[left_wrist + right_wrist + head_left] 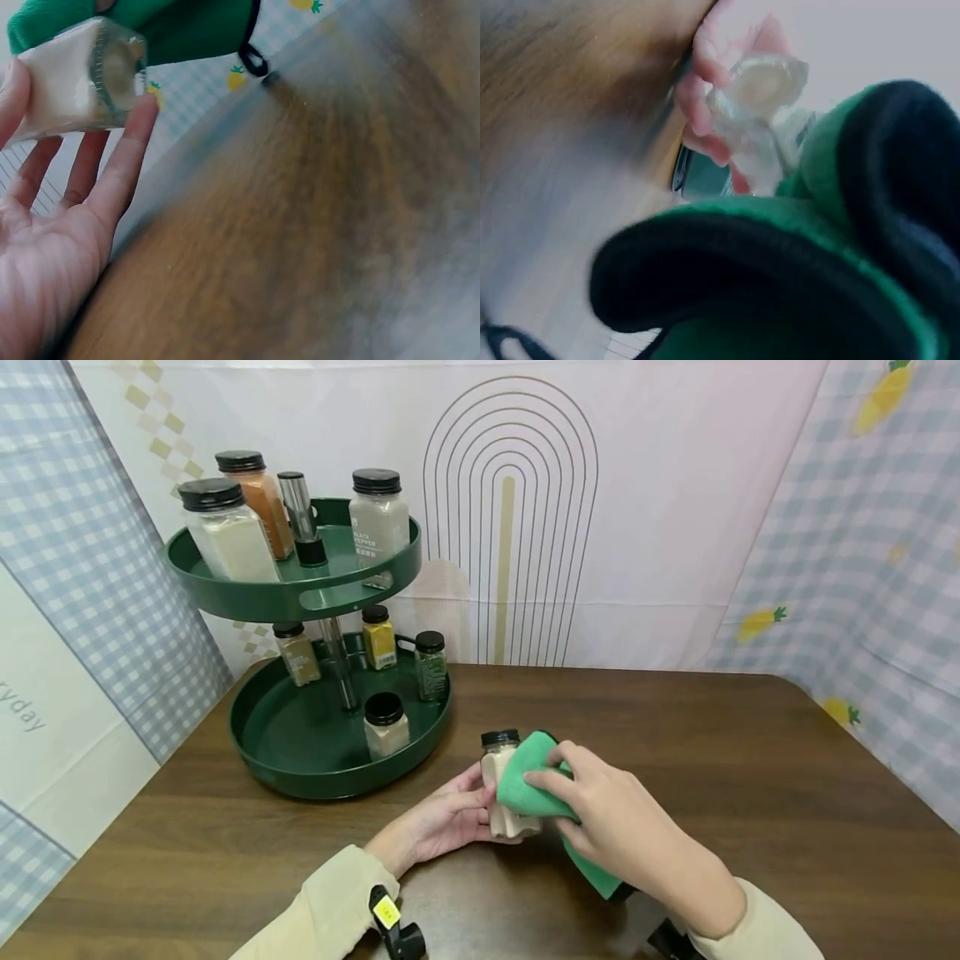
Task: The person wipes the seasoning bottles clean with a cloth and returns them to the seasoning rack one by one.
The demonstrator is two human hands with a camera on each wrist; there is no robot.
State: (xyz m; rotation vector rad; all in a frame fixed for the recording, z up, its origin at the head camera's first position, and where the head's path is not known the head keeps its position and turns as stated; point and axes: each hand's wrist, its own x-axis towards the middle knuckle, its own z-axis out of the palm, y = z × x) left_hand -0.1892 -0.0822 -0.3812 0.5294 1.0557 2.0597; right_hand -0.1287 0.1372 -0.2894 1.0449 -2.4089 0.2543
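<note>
A clear spice jar (497, 768) with a black lid and pale contents is held tilted just above the table. My left hand (450, 818) grips it from the left, thumb on the near side and fingers beneath, as the left wrist view shows around the jar's base (120, 71). In my right hand (615, 806) is a green cloth (528, 777) with a black edge, pinched against the jar's right side. The right wrist view has the folded cloth (742, 214) in front, with the jar's base (765, 86) and left fingers (709, 67) beyond; my right hand is hidden there.
Left of the hands stands a green two-tier turntable rack (300, 785). Several black-lidded jars, such as the black pepper jar (378, 522), and a silver cylinder (298, 510) stand on its tiers. A patterned cloth backdrop (660, 527) rises behind the brown wooden table (750, 760).
</note>
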